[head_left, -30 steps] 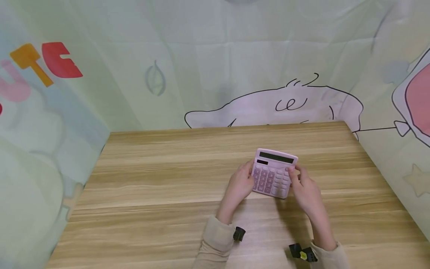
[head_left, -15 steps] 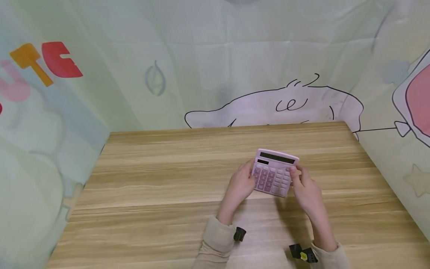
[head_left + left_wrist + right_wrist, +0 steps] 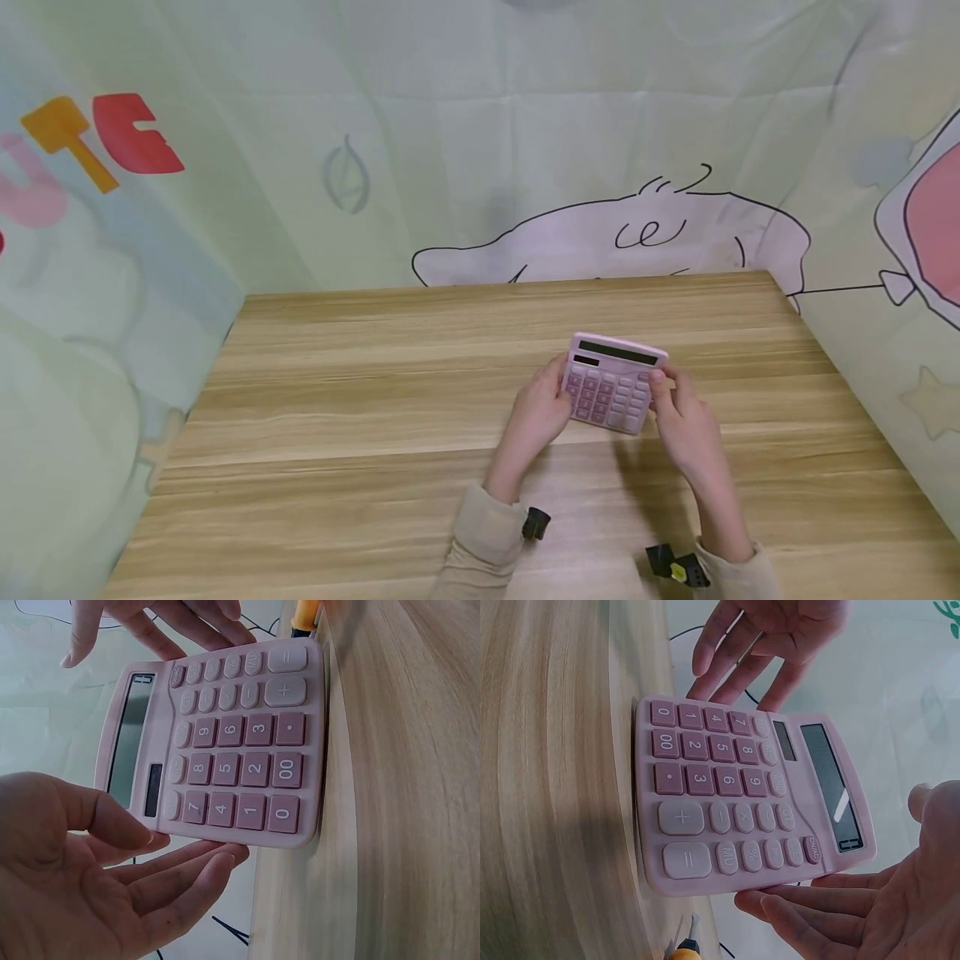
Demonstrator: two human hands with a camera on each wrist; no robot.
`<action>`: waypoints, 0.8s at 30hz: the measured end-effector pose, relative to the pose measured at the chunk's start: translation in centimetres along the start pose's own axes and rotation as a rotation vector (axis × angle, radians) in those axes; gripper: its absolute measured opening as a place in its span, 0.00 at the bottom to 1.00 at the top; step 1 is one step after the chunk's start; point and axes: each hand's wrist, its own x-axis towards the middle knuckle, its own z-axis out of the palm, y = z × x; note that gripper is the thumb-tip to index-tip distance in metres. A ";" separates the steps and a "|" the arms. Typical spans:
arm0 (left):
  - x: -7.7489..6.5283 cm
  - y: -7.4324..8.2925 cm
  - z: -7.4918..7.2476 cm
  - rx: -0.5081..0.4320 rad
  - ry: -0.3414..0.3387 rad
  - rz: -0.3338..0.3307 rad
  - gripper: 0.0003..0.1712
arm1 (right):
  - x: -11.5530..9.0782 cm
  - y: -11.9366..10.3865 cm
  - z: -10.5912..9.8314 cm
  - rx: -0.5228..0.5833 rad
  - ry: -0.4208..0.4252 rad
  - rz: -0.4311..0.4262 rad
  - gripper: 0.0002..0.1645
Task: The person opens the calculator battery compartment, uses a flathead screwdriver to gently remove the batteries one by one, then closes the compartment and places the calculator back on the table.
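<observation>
A pink calculator (image 3: 609,383) stands tilted over the wooden table, its keys and dark display facing the person. Its lower edge is at or close to the tabletop; contact cannot be told. My left hand (image 3: 538,408) pinches its left side, thumb at the edge and fingers behind, as the left wrist view shows. At its right side is my right hand (image 3: 686,425). In the right wrist view, the right fingers (image 3: 817,904) touch the calculator's edge and back, while the thumb (image 3: 921,801) stands apart from it. A digit shows on the display (image 3: 832,787).
The wooden table (image 3: 360,400) ends at a printed cloth backdrop (image 3: 450,150), with cloth at both sides too. Black wrist cameras sit at both cuffs. An orange-and-black object (image 3: 685,951) with a light shaft is partly seen in the right wrist view.
The calculator's lower edge has risen slightly, leaving it a little more upright. The right hand has shifted slightly up and right; the left hand has hardly moved.
</observation>
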 end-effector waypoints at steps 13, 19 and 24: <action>-0.1 0.3 -0.2 -0.015 0.008 -0.026 0.32 | 0.1 0.0 0.0 0.021 0.008 0.018 0.40; -0.2 0.3 -0.2 -0.017 0.007 -0.025 0.33 | 0.0 -0.1 0.0 0.031 0.019 0.023 0.41; -0.3 0.5 -0.3 -0.020 0.014 -0.022 0.32 | 0.0 -0.2 0.0 0.028 0.043 0.021 0.40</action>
